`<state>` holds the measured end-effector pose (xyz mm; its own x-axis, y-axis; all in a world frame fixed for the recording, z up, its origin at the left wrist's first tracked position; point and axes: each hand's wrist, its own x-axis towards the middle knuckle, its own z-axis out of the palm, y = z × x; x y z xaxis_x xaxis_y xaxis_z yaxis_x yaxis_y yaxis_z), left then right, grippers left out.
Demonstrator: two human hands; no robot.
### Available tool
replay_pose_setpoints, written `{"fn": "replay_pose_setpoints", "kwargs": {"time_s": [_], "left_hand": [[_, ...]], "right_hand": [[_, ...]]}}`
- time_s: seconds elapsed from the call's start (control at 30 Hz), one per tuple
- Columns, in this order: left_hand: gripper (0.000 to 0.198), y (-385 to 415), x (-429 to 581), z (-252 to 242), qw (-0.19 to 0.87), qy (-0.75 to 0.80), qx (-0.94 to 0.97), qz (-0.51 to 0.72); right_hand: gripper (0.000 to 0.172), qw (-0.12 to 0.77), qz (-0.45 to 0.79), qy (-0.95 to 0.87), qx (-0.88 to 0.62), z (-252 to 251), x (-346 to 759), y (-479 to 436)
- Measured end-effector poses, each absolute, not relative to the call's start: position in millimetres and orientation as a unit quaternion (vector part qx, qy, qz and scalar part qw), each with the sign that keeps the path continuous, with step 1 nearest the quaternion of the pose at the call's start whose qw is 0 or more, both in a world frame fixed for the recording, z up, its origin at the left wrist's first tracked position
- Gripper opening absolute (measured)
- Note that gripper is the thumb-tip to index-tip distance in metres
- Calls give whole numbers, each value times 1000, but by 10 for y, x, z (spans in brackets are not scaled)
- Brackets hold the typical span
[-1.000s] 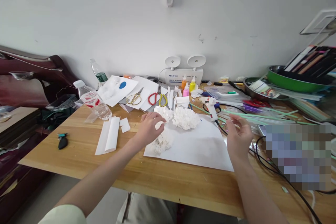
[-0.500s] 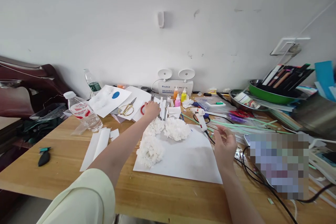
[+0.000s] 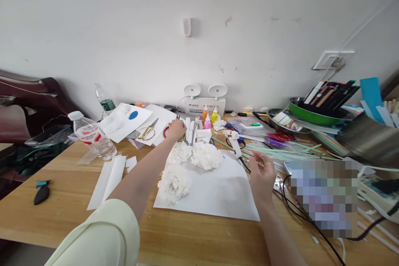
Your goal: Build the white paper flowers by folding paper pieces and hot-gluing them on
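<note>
My left hand (image 3: 176,129) reaches to the back of the table, its fingers closed over scissors (image 3: 165,132) with red and yellow handles. Their dark tip points up past the fingers; the hand covers the middle. On a white sheet of paper (image 3: 224,191) lie three ruffled white paper flowers: a front one (image 3: 174,183), a right one (image 3: 206,156) and a back one (image 3: 180,152) below my left wrist. My right hand (image 3: 262,170) hovers by the sheet's right edge, fingers loosely curled and apart, with nothing visible in it. A white glue gun (image 3: 234,142) lies just beyond it.
Gold-handled scissors (image 3: 146,132) lie on papers at back left, near a water bottle (image 3: 95,136). Small paint bottles (image 3: 214,115) stand before an emergency light (image 3: 205,106). At right are green straws (image 3: 293,153), a black cable (image 3: 301,212), a blurred-out device (image 3: 324,197) and a green pan (image 3: 314,115) of markers.
The view has shifted a little, so everything sits slightly further left. More of the yellow handle shows beside my left hand. My right hand stays near the glue gun.
</note>
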<state>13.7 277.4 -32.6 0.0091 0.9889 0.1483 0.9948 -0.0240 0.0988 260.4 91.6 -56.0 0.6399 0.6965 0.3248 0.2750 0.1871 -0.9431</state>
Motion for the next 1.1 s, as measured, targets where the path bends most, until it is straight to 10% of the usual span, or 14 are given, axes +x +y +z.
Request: {"fn": "replay_pose_setpoints", "kwargs": {"time_s": [0.67, 1.1], "left_hand": [[13, 2807, 258, -349, -40, -721, -667, -185], [16, 2341, 70, -18, -304, -580, -632, -415]], "right_hand": [[25, 668, 165, -397, -607, -579, 2613, 928], [28, 668, 191, -400, -598, -589, 2591, 909]]}}
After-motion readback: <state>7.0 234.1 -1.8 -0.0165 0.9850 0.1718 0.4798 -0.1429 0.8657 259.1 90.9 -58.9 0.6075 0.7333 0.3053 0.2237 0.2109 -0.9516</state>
